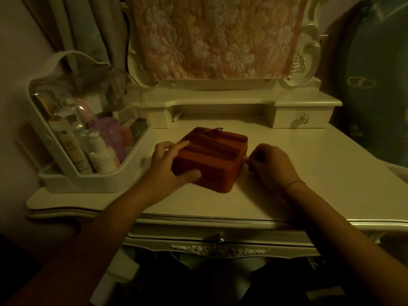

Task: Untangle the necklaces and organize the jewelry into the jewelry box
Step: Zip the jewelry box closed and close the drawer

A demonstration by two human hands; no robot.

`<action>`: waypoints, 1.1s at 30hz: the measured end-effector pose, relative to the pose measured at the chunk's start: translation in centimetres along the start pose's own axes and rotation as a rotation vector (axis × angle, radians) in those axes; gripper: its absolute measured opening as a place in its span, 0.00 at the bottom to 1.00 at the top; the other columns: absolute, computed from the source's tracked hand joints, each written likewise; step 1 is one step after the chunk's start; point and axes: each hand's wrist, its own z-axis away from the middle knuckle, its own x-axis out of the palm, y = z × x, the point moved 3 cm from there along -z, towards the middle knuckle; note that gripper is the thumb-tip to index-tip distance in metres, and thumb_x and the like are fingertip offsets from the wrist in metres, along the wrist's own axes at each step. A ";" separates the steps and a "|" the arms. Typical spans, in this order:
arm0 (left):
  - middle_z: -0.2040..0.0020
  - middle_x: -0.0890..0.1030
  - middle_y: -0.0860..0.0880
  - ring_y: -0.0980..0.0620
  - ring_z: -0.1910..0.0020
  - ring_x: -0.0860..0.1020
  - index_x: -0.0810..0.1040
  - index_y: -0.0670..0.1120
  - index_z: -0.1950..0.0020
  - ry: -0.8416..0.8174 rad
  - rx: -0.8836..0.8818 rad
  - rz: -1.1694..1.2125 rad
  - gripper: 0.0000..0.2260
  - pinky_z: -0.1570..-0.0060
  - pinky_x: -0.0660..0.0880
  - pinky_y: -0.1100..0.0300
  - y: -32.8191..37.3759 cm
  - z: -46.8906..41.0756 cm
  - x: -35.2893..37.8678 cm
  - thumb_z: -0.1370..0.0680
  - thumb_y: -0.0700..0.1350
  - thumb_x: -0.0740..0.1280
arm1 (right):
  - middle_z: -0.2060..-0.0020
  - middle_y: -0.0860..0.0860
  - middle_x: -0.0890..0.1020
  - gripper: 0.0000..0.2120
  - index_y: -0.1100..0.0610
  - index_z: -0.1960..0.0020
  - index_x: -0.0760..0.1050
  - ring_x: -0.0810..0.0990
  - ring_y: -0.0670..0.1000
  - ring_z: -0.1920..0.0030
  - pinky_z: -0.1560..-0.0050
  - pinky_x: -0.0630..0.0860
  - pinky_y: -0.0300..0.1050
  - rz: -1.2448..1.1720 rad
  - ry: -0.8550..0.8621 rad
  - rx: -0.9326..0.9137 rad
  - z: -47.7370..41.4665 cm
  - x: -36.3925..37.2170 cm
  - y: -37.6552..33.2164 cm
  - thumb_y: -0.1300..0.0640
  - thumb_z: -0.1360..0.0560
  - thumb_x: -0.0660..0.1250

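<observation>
At mid-frame on the dressing table (313, 173), my left hand (172, 166) grips the closed red jewelry box (214, 155) while my right hand (270, 166) pinches its zipper pull (245, 159); I judge I'm unzipping it, which next needs a steady pull round the edge.

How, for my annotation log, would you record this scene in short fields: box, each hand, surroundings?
box: red jewelry box, closed, flat on the vanity table
left hand: left hand grips the box's left side, fingers on the lid
right hand: right hand pinches the zipper pull at the box's right side
nearby: cosmetics organizer with bottles, left of the box
loose jewelry: none in view
</observation>
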 end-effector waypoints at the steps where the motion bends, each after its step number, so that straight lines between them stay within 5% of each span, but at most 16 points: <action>1: 0.31 0.54 0.60 0.51 0.28 0.55 0.61 0.62 0.29 -0.006 0.061 -0.080 0.45 0.29 0.60 0.50 0.6 0.2 0.6 0.43 0.76 0.65 | 0.62 0.51 0.80 0.03 0.57 0.55 0.77 0.77 0.49 0.60 0.56 0.73 0.42 -0.003 -0.019 0.004 -0.4 -0.4 0.4 0.57 0.25 0.67; 4: 0.25 0.47 0.63 0.57 0.26 0.45 0.62 0.61 0.28 -0.009 0.226 -0.241 0.43 0.29 0.49 0.51 2.4 0.0 1.7 0.40 0.71 0.68 | 0.65 0.50 0.80 0.03 0.57 0.57 0.79 0.77 0.46 0.64 0.57 0.75 0.40 -0.069 -0.117 -0.014 -0.8 -1.4 0.9 0.59 0.26 0.68; 7: 0.26 0.59 0.61 0.58 0.27 0.49 0.64 0.59 0.28 0.012 0.194 -0.219 0.39 0.28 0.51 0.53 2.8 -0.7 1.8 0.37 0.64 0.73 | 0.61 0.56 0.83 0.05 0.56 0.60 0.78 0.80 0.53 0.60 0.53 0.78 0.47 -0.224 -0.195 0.007 -0.3 -2.3 1.3 0.61 0.26 0.68; 11: 0.31 0.61 0.65 0.57 0.27 0.53 0.66 0.58 0.28 0.052 0.192 -0.234 0.38 0.31 0.50 0.60 2.8 -0.7 1.6 0.36 0.58 0.75 | 0.57 0.60 0.83 0.03 0.59 0.59 0.79 0.81 0.60 0.53 0.48 0.77 0.53 -0.322 -0.253 -0.048 0.5 -2.7 1.2 0.63 0.27 0.68; 18: 0.29 0.63 0.63 0.57 0.26 0.54 0.67 0.58 0.29 0.054 0.162 -0.223 0.39 0.31 0.51 0.59 2.9 -0.6 1.6 0.37 0.59 0.76 | 0.59 0.66 0.80 0.07 0.64 0.57 0.78 0.78 0.54 0.60 0.56 0.76 0.42 -0.537 -0.459 -0.149 3.4 -1.7 -0.4 0.60 0.31 0.69; 23: 0.27 0.63 0.61 0.54 0.28 0.58 0.65 0.59 0.28 0.078 0.110 -0.266 0.40 0.32 0.55 0.59 3.3 -0.3 1.4 0.38 0.60 0.76 | 0.60 0.63 0.81 0.03 0.60 0.60 0.78 0.80 0.59 0.58 0.51 0.77 0.49 -0.618 -0.397 -0.132 4.8 -0.3 -1.3 0.65 0.29 0.69; 29: 0.25 0.62 0.58 0.51 0.28 0.60 0.63 0.57 0.26 0.141 0.034 -0.344 0.39 0.31 0.58 0.56 4.5 0.0 2.6 0.34 0.58 0.75 | 0.66 0.49 0.82 0.08 0.53 0.64 0.78 0.78 0.41 0.66 0.64 0.73 0.34 -0.543 -0.116 -0.075 6.2 1.8 -2.4 0.63 0.29 0.71; 33: 0.23 0.58 0.55 0.47 0.26 0.55 0.59 0.54 0.24 0.204 0.000 -0.392 0.37 0.29 0.58 0.52 5.9 0.8 4.8 0.29 0.60 0.70 | 0.64 0.48 0.82 0.07 0.54 0.62 0.78 0.78 0.40 0.65 0.65 0.72 0.28 -0.456 0.010 -0.037 5.7 1.4 -1.9 0.62 0.28 0.70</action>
